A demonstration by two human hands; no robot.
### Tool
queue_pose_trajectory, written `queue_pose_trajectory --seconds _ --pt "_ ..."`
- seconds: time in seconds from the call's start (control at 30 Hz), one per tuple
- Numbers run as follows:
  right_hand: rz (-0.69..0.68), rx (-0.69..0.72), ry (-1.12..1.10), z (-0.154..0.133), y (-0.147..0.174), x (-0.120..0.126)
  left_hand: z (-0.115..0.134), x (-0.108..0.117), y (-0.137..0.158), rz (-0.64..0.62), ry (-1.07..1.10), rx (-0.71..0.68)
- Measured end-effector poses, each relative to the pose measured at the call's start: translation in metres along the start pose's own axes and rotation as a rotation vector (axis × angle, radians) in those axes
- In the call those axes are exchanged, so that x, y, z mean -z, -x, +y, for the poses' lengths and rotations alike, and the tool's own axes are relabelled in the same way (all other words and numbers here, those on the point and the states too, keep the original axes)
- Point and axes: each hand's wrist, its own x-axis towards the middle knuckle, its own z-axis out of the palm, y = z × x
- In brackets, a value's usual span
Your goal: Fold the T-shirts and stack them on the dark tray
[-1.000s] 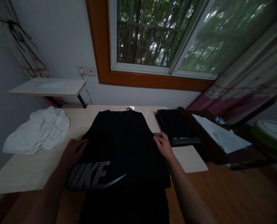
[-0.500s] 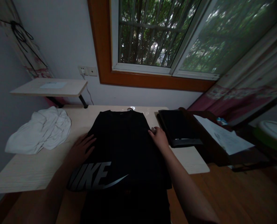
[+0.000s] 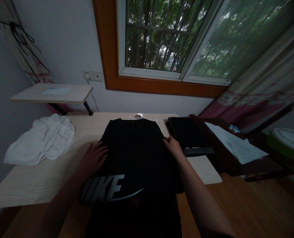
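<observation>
Where 1 blk shirt lies, 2 hands rest.

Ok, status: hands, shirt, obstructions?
Left hand on black Nike shirt; right hand at its right edge. Shirt spread on desk. Crumpled white cloth apart, left.

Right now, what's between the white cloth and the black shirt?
Head view: pale tabletop, and nearer the camera the left hand, overlapping the edge of the black shirt.

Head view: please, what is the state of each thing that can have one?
Shirt: spread out, print up
Left hand: open, on shirt
Right hand: curled at shirt's edge
Cloth: crumpled
Left socket: plugged in
Cord: knotted
Window: open or shut, cannot tell
</observation>
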Motion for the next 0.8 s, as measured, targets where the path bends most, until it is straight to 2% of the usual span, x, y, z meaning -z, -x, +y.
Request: queue_pose_trajectory --seconds 0.2,0.3,0.37,0.5,0.6,0.7,0.8 --pt "-0.198 0.0 -0.35 -0.024 0.005 0.011 -0.021 -0.004 -0.02 -0.012 0.095 -0.027" --pt "-0.281 0.039 -0.576 -0.048 0.01 0.014 -0.019 -0.002 -0.028 -0.046 0.139 -0.024" --pt "-0.293 0.094 -0.629 -0.068 0.014 0.013 -0.011 0.004 -0.038 -0.046 0.2 -0.028" --pt "-0.245 0.25 -0.454 -0.108 0.023 0.001 0.014 0.016 -0.077 -0.037 0.435 0.044" --pt "-0.147 0.357 -0.226 -0.134 0.034 -0.02 0.033 0.013 -0.12 -0.088 0.803 0.243" --pt "-0.159 0.457 -0.1 -0.151 0.049 -0.047 0.047 0.0 -0.159 -0.134 1.101 0.474" --pt "-0.19 0.543 -0.052 -0.155 0.066 -0.07 0.055 -0.014 -0.185 -0.139 1.138 0.616"
